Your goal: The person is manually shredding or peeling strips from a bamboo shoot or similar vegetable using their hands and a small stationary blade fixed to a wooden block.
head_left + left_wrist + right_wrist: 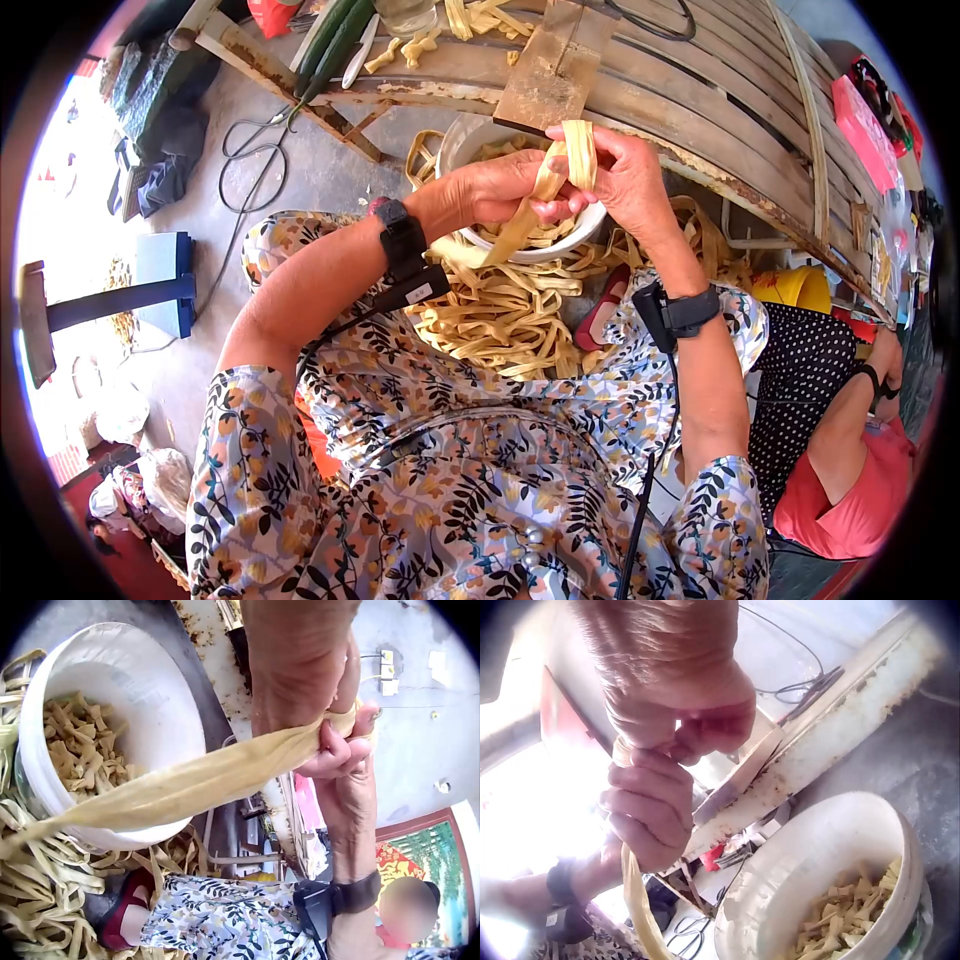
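Note:
My left hand (495, 190) and right hand (632, 185) meet above a white bucket (150, 682), both pinching one pale yellow, flat, fibrous strip (580, 155). Part of the strip is folded in a loop that stands up between the fingertips. Its long tail slants down from my left hand across the bucket's mouth, best seen in the left wrist view. Inside the bucket lie many short, knotted yellow pieces (79, 742). A heap of long loose strips (500, 320) covers the ground between the bucket and my lap. My curled fingers partly hide the fold.
A slatted bench (690, 90) with rusty edges stands just beyond the bucket, a wooden board (560, 65) on its near edge. Green cucumbers (335, 45), a white-handled utensil (360, 55) and loose yellow pieces (415, 48) lie there. Another person (850, 440) sits at the right.

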The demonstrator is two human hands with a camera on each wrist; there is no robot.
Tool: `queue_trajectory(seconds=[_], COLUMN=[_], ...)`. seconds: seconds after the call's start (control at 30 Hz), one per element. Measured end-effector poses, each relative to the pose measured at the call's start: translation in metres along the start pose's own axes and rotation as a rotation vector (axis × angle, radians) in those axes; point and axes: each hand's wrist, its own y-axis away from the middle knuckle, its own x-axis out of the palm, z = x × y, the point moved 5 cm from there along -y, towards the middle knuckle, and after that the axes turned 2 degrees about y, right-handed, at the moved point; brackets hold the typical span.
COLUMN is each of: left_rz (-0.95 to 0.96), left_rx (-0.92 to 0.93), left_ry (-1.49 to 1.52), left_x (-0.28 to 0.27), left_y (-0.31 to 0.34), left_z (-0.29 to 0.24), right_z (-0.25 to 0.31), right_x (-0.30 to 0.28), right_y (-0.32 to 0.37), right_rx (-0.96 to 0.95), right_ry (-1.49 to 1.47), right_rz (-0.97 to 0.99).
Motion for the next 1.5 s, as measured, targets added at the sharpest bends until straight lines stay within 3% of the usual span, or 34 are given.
queue_trajectory(seconds=[0.03, 0.13, 0.23, 0.27, 0.33, 0.4, 0.47, 0.57, 0.7, 0.8, 0.83, 0.9, 0.93, 0.97, 1.03, 1.1, 1.2, 1.33, 1.5], left_rz=[-0.005, -0.181, -0.589, -0.754, -0.828, -0.883, -0.810, -0.718, -0.708, -0.754, -0.789, -0.861, -0.834, -0.797, -0.731, -0.616, -0.553, -0.446, -0.357], left_rx=[-0.010, 0.052, 0.239, 0.318, 0.411, 0.471, 0.499, 0.463, 0.435, 0.487, 0.504, 0.539, 0.509, 0.474, 0.392, 0.338, 0.257, 0.165, 0.072], left_ry=[0.015, -0.002, -0.170, -0.247, -0.511, -0.843, -0.929, -1.044, -1.478, -1.475, -1.436, -1.357, -1.110, -0.865, -0.455, -0.342, -0.323, -0.432, -0.320], left_x=[-0.003, -0.011, -0.009, -0.008, -0.002, 0.007, 0.008, 0.011, 0.019, 0.019, 0.016, 0.016, 0.012, 0.014, 0.020, 0.011, 0.012, 0.005, -0.009], left_y=[-0.001, -0.002, -0.001, 0.004, 0.008, 0.014, 0.014, 0.013, 0.009, 0.009, 0.010, 0.014, 0.013, 0.011, 0.005, 0.006, 0.007, 0.013, 0.023], left_z=[0.001, -0.001, -0.019, -0.027, -0.039, -0.050, -0.053, -0.053, -0.046, -0.041, -0.043, -0.048, -0.048, -0.048, -0.044, -0.042, -0.040, -0.041, -0.036], right_z=[0.000, 0.008, 0.019, 0.018, 0.017, 0.001, -0.016, -0.026, -0.024, -0.016, -0.017, -0.009, -0.006, -0.012, -0.014, -0.010, -0.014, -0.023, -0.030], right_x=[-0.001, 0.000, -0.017, -0.017, -0.014, -0.016, -0.016, -0.013, -0.009, -0.003, -0.003, -0.010, -0.014, -0.018, -0.025, -0.034, -0.040, -0.050, -0.041], right_y=[-0.001, -0.001, 0.007, 0.005, 0.005, -0.001, -0.010, -0.013, -0.009, -0.005, -0.003, -0.001, 0.000, -0.003, -0.004, -0.003, -0.004, 0.000, -0.005], right_rx=[0.009, -0.335, -0.569, -0.503, -0.371, -0.208, -0.026, 0.000, 0.064, -0.159, -0.124, -0.261, -0.329, -0.228, -0.126, -0.001, -0.082, 0.049, 0.111], right_ry=[0.058, 0.007, 0.721, 0.717, 0.705, 0.520, 0.281, 0.033, 0.153, 0.529, 0.451, 0.259, 0.163, -0.142, -0.404, -0.662, -0.560, -0.615, -0.491], right_rz=[0.013, -0.102, -0.578, -0.570, -0.555, -0.412, -0.297, -0.218, -0.192, -0.386, -0.367, -0.417, -0.441, -0.385, -0.396, -0.428, -0.410, -0.540, -0.198])
